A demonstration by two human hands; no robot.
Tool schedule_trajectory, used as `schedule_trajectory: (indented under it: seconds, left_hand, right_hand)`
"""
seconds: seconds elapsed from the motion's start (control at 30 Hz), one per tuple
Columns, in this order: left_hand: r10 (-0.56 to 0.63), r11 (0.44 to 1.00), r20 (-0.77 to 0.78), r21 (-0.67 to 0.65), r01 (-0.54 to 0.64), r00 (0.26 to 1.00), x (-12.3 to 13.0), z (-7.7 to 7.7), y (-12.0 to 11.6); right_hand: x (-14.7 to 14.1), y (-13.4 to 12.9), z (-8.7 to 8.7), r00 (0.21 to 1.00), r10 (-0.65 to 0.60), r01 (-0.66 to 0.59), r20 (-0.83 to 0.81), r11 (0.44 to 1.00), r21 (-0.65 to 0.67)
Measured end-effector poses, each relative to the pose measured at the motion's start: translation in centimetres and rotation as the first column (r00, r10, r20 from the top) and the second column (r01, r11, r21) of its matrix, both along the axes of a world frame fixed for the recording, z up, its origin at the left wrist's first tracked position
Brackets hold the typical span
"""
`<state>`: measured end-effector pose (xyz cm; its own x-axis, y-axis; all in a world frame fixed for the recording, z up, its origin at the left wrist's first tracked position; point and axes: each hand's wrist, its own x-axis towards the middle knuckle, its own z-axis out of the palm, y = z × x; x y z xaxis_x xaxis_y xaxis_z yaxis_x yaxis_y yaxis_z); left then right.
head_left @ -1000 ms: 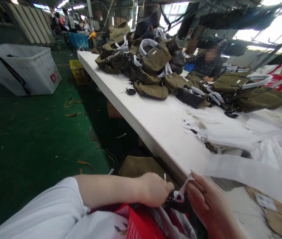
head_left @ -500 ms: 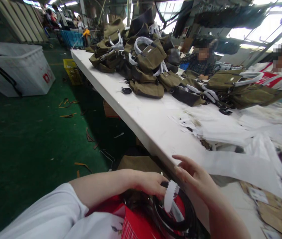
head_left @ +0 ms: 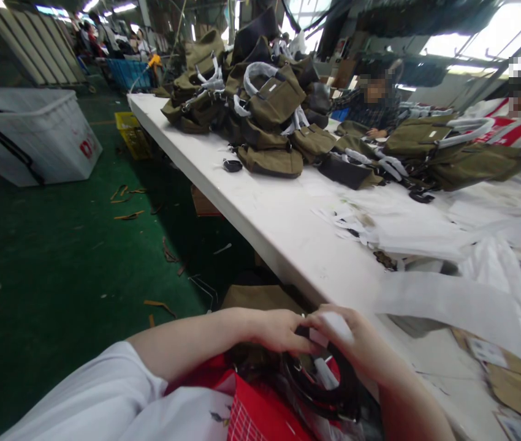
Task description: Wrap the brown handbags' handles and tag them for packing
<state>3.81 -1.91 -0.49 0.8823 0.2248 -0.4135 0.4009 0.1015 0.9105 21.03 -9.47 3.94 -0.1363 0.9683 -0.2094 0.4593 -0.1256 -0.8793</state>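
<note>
Seemingly for steadiness, the left hand [head_left: 285, 332] grips the black loop [head_left: 347, 383] while the right hand [head_left: 357, 340] pinches white wrap [head_left: 338, 326].

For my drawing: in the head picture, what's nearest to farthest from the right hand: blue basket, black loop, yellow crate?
1. Black loop, below the right hand.
2. Yellow crate, left of the table.
3. Blue basket, beyond the crate.
</note>
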Motion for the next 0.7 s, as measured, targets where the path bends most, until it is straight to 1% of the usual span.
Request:
schedule_trajectory:
  seconds: [0.03,0.07,0.1,0.13,0.17,0.2,0.23,0.27,0.3,0.33,0.37,0.4,0.43,0.47,0.5,0.53,0.57,0.63,0.7]
  left_hand:
    - [-0.025,0.997,-0.007,0.072,0.026,1.0,0.0,0.2,0.0]
    - [-0.037,0.993,-0.012,0.11,0.038,0.999,0.1,0.3,0.1]
    - [-0.021,0.994,0.0,0.104,0.021,1.0,0.2,0.3,0.1]
    - [0.024,0.998,0.034,0.059,-0.026,0.999,0.2,0.3,0.2]
    - [0.1,0.995,0.085,-0.013,-0.099,0.991,0.2,0.2,0.3]
    - [0.2,0.977,0.139,-0.102,-0.187,0.97,0.1,0.1,0.5]
    - [0.314,0.941,0.182,-0.19,-0.28,0.932,0.0,-0.1,0.9]
    - [0.426,0.892,0.21,-0.263,-0.369,0.88,-0.3,-0.2,1.4]
    - [0.521,0.838,0.219,-0.317,-0.445,0.825,-0.6,-0.4,2.1]
    - [0.598,0.785,0.217,-0.351,-0.51,0.772,-1.0,-0.6,2.9]
    - [0.659,0.736,0.209,-0.376,-0.562,0.723,-1.4,-0.8,3.7]
    - [0.71,0.687,0.195,-0.404,-0.604,0.677,-1.9,-1.2,4.6]
    - [0.752,0.638,0.176,-0.433,-0.636,0.635,-2.3,-1.6,5.5]
    - [0.788,0.59,0.151,-0.46,-0.663,0.597,-2.6,-2.1,6.3]
    - [0.817,0.547,0.123,-0.477,-0.688,0.564,-2.9,-2.7,7.0]
    - [0.839,0.509,0.094,-0.487,-0.71,0.536,-3.0,-3.3,7.5]
    - [0.855,0.478,0.069,-0.487,-0.731,0.514,-3.1,-3.9,7.9]
    - [0.874,0.444,0.037,-0.467,-0.765,0.485,-3.2,-5.2,8.3]
    - [0.882,0.422,0.006,-0.455,-0.784,0.471,-3.5,-6.2,8.3]
  right_hand:
    - [0.0,0.2,-0.5,0.998,-0.056,0.055,-0.041,0.998,-0.028]
    - [0.0,0.5,-1.0,0.988,-0.119,0.112,-0.099,0.991,-0.071]
    - [0.2,0.7,-1.4,0.967,-0.191,0.173,-0.167,0.978,-0.114]
    - [0.4,0.9,-1.9,0.934,-0.267,0.236,-0.238,0.96,-0.15]
    - [0.6,1.1,-2.2,0.893,-0.338,0.298,-0.297,0.939,-0.172]
    - [1.0,1.2,-2.6,0.856,-0.393,0.354,-0.335,0.919,-0.173]
    - [1.3,1.1,-2.9,0.838,-0.422,0.389,-0.344,0.906,-0.164]
    - [1.7,0.9,-3.2,0.846,-0.425,0.397,-0.322,0.905,-0.152]
    - [2.0,0.5,-3.5,0.876,-0.398,0.375,-0.273,0.917,-0.135]
    - [2.2,0.1,-3.8,0.921,-0.335,0.317,-0.197,0.941,-0.12]
    - [2.4,-0.5,-4.1,0.964,-0.245,0.234,-0.104,0.967,-0.105]
    - [2.4,-1.2,-4.6,0.991,-0.137,0.135,-0.009,0.986,-0.099]
    - [2.4,-1.9,-5.1,0.996,-0.022,0.031,0.081,0.994,-0.102]
    - [2.3,-2.5,-5.8,0.984,0.085,-0.067,0.158,0.991,-0.113]
    - [2.2,-3.0,-6.6,0.961,0.165,-0.138,0.223,0.981,-0.133]
    - [1.9,-3.4,-7.4,0.936,0.207,-0.17,0.284,0.974,-0.15]
    - [1.6,-3.6,-8.3,0.915,0.21,-0.165,0.345,0.974,-0.155]
    - [0.8,-3.7,-9.9,0.875,0.151,-0.102,0.46,0.986,-0.129]
    - [0.1,-3.5,-10.7,0.865,0.104,-0.065,0.491,0.993,-0.097]
